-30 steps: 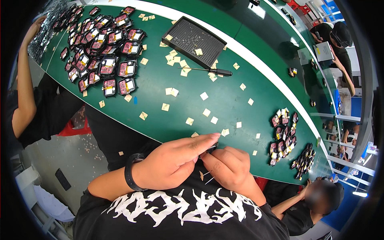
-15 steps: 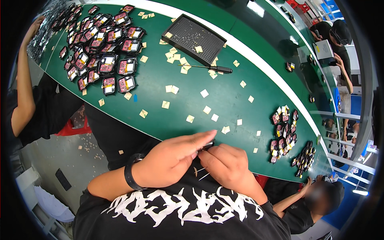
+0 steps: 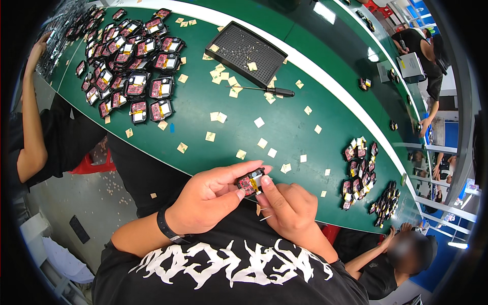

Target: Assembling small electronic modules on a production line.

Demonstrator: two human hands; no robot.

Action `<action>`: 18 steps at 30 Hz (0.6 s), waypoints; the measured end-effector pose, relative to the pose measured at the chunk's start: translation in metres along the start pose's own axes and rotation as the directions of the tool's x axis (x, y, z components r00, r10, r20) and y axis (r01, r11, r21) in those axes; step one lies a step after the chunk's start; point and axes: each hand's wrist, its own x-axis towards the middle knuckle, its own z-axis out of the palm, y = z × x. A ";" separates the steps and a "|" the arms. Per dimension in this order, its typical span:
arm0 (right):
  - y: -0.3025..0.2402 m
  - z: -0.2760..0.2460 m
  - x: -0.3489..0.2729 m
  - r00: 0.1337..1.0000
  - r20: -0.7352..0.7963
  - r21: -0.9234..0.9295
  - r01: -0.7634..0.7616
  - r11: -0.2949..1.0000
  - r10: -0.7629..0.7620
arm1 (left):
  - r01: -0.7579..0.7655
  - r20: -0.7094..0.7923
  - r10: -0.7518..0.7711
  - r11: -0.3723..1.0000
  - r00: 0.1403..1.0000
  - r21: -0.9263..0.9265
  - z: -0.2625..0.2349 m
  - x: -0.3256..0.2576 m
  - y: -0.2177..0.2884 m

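A small device with a black housing, red circuit board and white block is held close to my body, over the near table edge. Its open inner side faces up. My left hand is closed around its left side, thumb on the board and fingers behind it. On the right, my right hand pinches the housing, its thumb pressing near the white block and yellow strip. Thin pale sticks poke out below my right hand; I cannot tell what they are.
A large pile of similar devices covers the table's left, with smaller groups at right. A black perforated tray holds tiny parts; a screwdriver lies before it. Cream paper squares are scattered about. Co-workers sit on both sides.
The device has turned so its red board shows; before, my hands mostly covered it. My left hand has opened its grip slightly and shifted left, and my right thumb now lies on the device.
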 end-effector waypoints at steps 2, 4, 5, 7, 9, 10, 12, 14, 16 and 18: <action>-0.002 0.002 -0.003 1.000 0.010 -0.028 -0.010 1.000 0.010 | 0.027 -0.021 -0.026 0.999 0.999 0.033 -0.002 0.000 -0.002; -0.005 0.003 -0.004 1.000 0.019 -0.053 -0.018 0.998 0.019 | 0.054 -0.046 -0.051 0.996 0.998 0.067 -0.003 0.000 -0.004; -0.006 0.003 -0.004 0.999 0.025 -0.044 -0.018 0.999 0.019 | 0.026 -0.025 -0.024 0.996 0.999 0.080 -0.003 0.000 -0.004; -0.007 0.001 -0.004 0.999 0.032 -0.033 -0.019 0.999 0.020 | 0.000 -0.004 0.000 0.996 1.000 0.091 -0.004 0.000 -0.006; -0.007 -0.003 -0.001 0.991 0.120 0.011 -0.054 0.998 0.052 | 0.029 -0.027 -0.028 0.998 0.999 0.055 -0.006 0.001 -0.007; -0.005 -0.003 0.000 0.992 0.120 0.013 -0.052 0.999 0.050 | 0.028 -0.029 -0.026 0.998 0.999 0.057 -0.006 0.001 -0.008; -0.003 -0.003 0.001 0.984 0.158 0.139 -0.102 0.985 0.080 | 0.019 -0.038 -0.019 1.000 0.999 -0.003 -0.008 0.001 -0.009; 0.002 -0.003 0.002 0.980 0.160 0.276 -0.160 0.948 0.119 | 0.009 -0.015 -0.009 1.000 1.000 -0.016 -0.010 0.002 -0.010; 0.005 -0.006 0.003 0.975 0.168 0.413 -0.206 0.887 0.149 | -0.008 0.001 0.008 1.000 1.000 -0.026 -0.013 0.002 -0.009; 0.002 -0.021 -0.002 0.868 0.289 0.490 -0.496 0.717 0.403 | -0.035 0.046 0.035 0.999 0.998 0.002 -0.014 0.003 -0.010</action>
